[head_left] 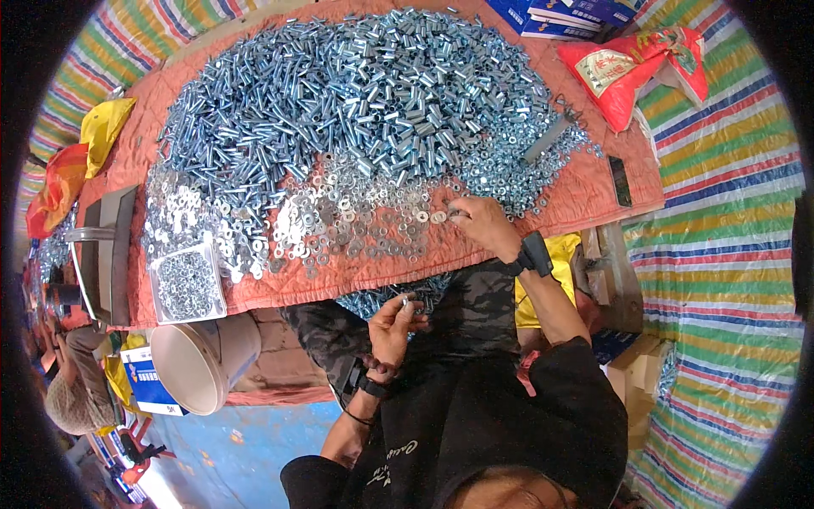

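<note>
My left hand point(392, 331) is just off the front edge of the table, above my lap. Its fingers are closed on a small silvery metal fastener point(406, 301), whose exact kind is too small to tell. My right hand point(487, 227) reaches over the table edge, fingertips pinched on a flat washer at the right end of the loose washers point(356, 216). Beyond them lies a large heap of bluish metal tubes point(398, 93), with small nuts point(509, 170) at its right side. More metal pieces point(360, 303) rest in my lap between the hands.
A quilted red cloth point(585, 195) covers the table. A clear square tub point(188, 284) of small parts stands at its front left, a pale bucket point(191, 365) below. A red bag point(615, 76) and blue boxes point(568, 17) are at the far right. A person point(80, 382) sits at far left.
</note>
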